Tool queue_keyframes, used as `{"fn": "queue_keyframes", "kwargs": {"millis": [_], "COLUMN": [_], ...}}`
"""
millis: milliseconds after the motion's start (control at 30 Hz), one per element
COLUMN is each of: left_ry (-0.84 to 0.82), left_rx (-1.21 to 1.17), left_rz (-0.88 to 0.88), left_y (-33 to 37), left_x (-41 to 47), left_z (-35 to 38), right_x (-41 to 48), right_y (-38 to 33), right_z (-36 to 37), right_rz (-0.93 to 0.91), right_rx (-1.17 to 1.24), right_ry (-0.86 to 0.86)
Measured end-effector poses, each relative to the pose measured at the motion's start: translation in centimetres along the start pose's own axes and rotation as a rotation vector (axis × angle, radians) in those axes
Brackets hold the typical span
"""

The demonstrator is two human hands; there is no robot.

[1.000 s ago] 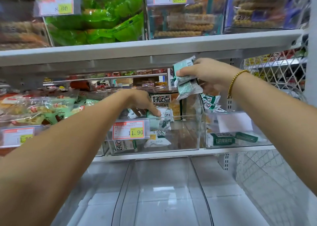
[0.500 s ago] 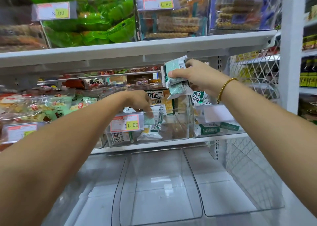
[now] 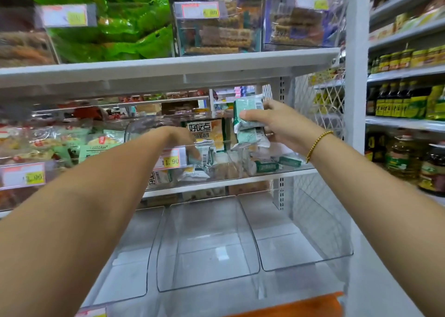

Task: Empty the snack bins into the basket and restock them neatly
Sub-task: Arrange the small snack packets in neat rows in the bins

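Top shelf: three clear upper bins in a row along its front edge, the left one stuffed with green bags.
Middle shelf: left bin of bagged snacks, price-tagged centre bin, right-end bin holding green-and-white packets.
Bottom shelf: three clear lower bins side by side, touching.

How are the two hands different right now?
The right hand is raised and grips a stack of green-and-white packets; the left hand reaches lower, into the clear bin. The right wrist wears a gold bead bracelet; the left wrist is bare. Both arms are bare and stretch toward the same shelf.
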State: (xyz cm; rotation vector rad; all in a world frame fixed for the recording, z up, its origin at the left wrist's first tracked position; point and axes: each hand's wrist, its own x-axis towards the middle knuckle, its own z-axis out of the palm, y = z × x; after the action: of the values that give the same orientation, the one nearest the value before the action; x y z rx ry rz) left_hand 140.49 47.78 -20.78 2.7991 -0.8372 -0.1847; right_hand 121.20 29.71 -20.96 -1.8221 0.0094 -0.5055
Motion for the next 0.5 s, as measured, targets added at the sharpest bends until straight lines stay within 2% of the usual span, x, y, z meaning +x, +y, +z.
{"fn": "queue_keyframes", "kwargs": {"millis": [133,333,433,500], "left_ry": [-0.042,-0.058,0.081,0.213], "left_rx": [-0.080,0.012,0.049,-0.042], "left_rz": [0.044,0.080,0.090,0.121], "left_y": [0.7,1.7,1.6,1.5], "left_x": [0.8,2.1,2.1,1.0], "left_z": [0.1,0.0,-0.3,-0.8], "right_x": [0.2,1.6,2.2,2.3], "right_y": [0.3,1.6,2.2,2.4], "right_z": [-0.2,0.0,0.3,0.5], "right_rz": [-0.040,-0.045,-0.045,-0.062], "right_rx": [-0.088,-0.049,-0.043,-0.020], "right_ry": [-0.004,-0.037,-0.050,-0.053]}}
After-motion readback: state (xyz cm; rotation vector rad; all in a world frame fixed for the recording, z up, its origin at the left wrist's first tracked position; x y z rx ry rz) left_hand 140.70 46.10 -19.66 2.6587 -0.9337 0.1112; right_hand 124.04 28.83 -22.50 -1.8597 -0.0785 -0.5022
